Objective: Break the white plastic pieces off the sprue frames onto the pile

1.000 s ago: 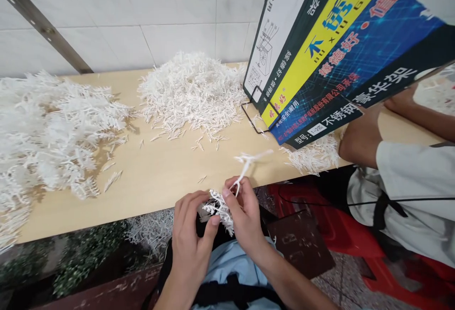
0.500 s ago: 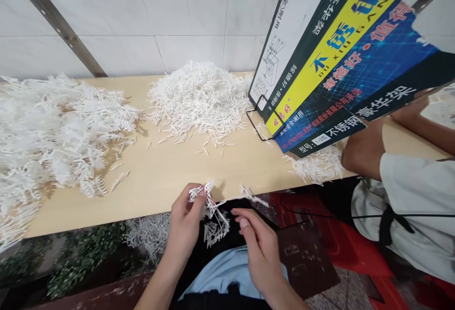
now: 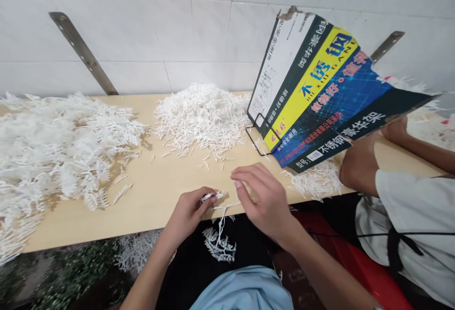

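My left hand (image 3: pixel 190 211) pinches a white plastic sprue (image 3: pixel 219 234) at its top, over the front edge of the wooden bench (image 3: pixel 156 191). The branched frame hangs down below the bench edge, with small white pieces still on it. My right hand (image 3: pixel 261 196) hovers just to the right with fingers curled, its fingertips close to the sprue's stem; I cannot tell whether it grips the stem. A heap of loose white plastic sticks (image 3: pixel 202 115) lies at the back of the bench. A larger heap of white sprues (image 3: pixel 57 144) covers the left end.
A tilted printed cardboard box (image 3: pixel 320 92) stands at the right on a wire stand. Another person sits at the right, arm (image 3: pixel 359 163) resting on the bench. More white sticks (image 3: pixel 316 179) lie under the box. A tiled wall with metal brackets (image 3: pixel 83 54) backs the bench.
Both hands have risen from my lap to the bench edge. The left hand keeps its pinch on the sprue; the right hand has moved up and forward beside it. The view has tilted up.
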The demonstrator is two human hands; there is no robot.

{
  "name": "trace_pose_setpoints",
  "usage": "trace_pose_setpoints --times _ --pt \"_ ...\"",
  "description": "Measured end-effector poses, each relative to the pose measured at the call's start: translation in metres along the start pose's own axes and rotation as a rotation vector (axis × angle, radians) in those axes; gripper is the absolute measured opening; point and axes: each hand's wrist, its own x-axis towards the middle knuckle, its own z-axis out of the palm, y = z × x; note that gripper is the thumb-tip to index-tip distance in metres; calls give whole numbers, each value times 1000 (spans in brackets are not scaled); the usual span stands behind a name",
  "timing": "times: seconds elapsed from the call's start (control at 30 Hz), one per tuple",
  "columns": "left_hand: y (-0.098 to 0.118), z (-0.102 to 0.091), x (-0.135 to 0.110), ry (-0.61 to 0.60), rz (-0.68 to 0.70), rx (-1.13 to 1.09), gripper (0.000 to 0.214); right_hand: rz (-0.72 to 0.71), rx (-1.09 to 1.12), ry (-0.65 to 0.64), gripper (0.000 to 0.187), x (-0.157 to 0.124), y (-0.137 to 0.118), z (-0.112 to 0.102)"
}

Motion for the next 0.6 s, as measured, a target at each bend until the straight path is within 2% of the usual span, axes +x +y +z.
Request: trace_pose_setpoints --times 0.07,0.13,0.2,0.23,0.27,0.3,0.37,0.43,0.5,0.6 --pt "-4 -3 2 -20 9 30 31 -78 -71 -62 15 14 7 -3" --pt "-5 -2 3 -29 28 47 31 -124 -99 -309 14 22 19 4" --pt "-6 0 4 -27 45 68 28 -97 -31 -603 20 20 35 22" --pt "-6 2 4 -18 45 80 26 -44 34 -696 23 17 44 32" --pt "-6 3 3 -7 38 90 26 12 119 -737 23 12 53 42" --pt "-5 3 3 2 25 95 26 59 209 -740 23 7 62 50" --pt "-6 3 2 16 -5 78 28 143 326 -666 33 -2 76 60" --pt "-6 2 3 18 -28 36 29 227 392 -580 44 -7 82 63" --pt "-7 2 4 25 -47 13 29 288 447 -551 44 -9 81 61" --pt "-6 3 8 53 -78 38 25 224 453 -585 33 -8 74 62"
